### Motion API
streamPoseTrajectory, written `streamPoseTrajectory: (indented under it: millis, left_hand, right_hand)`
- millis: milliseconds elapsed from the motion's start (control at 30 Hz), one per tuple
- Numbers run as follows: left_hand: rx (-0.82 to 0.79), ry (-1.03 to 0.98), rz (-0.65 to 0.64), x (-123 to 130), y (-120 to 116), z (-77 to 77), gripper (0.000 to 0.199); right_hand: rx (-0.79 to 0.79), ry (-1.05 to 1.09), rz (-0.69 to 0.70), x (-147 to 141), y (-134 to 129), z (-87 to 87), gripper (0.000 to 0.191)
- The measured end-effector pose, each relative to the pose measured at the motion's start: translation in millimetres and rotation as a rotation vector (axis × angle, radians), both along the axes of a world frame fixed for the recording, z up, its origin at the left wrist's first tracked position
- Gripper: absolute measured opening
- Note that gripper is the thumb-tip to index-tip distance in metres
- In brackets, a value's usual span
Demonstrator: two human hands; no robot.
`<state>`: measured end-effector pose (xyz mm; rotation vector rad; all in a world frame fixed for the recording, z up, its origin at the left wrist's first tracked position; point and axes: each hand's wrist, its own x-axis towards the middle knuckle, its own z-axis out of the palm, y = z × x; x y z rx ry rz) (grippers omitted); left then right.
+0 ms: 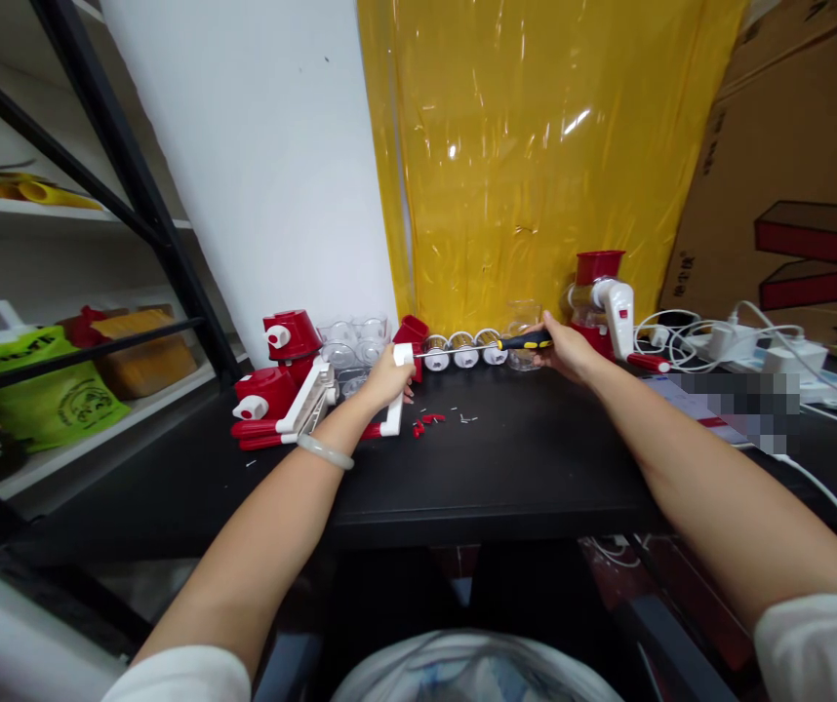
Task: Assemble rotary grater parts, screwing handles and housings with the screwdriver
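Observation:
My left hand (387,375) is closed around a white crank handle (393,419), and its red grip shows below. In my right hand (563,348) is a screwdriver (525,340) with a black-and-yellow handle, held level by its rear end. Its shaft runs left to the white end of the crank handle; whether the tip touches a screw is too small to tell. On the table below lie small red pieces (429,420) and several small screws (464,419). Left of my left hand, more white crank handles with red grips (261,432) lie together.
Red housings (272,395) stand at the left. Clear plastic cups (360,336) and a row of white-and-clear drums (464,351) line the back. An assembled red-and-white grinder (598,302) stands right, beside tangled white cables (682,336) and a tablet (697,405). The black table's front edge (492,522) is close.

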<state>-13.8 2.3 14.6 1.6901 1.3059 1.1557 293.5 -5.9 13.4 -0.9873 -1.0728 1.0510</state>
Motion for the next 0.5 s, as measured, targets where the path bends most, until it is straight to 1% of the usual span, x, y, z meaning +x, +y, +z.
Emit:
streamPoseTrajectory:
  millis: [67,133,233,300,333,400,500]
  left_hand:
    - [0.009,0.033,0.019,-1,0,0.3,0.034]
    - [0.020,0.068,0.020,-1,-2,1.1,0.035]
    - [0.070,0.132,0.015,0,-7,2.5,0.041]
    - [0.097,0.170,-0.002,1,-11,3.4,0.045]
    - [0.103,0.180,-0.014,1,-13,3.9,0.045]
    - [0.096,0.176,-0.031,2,-16,4.6,0.045]
    - [0.068,0.140,-0.014,3,-16,5.3,0.046]
  right_hand:
    - [-0.044,-0.024,0.004,1,-1,1.5,0.040]
    - [-0.114,-0.065,0.006,4,-4,2.4,0.033]
    - [-0.290,-0.215,0.046,8,-7,1.8,0.025]
    - [-0.392,-0.327,0.101,9,-9,-0.2,0.031]
    - [-0.412,-0.368,0.115,9,-10,-1.5,0.035]
    - [-0.386,-0.409,0.105,8,-9,-4.5,0.039]
    - [-0.286,-0.436,0.033,5,-5,-9.3,0.039]
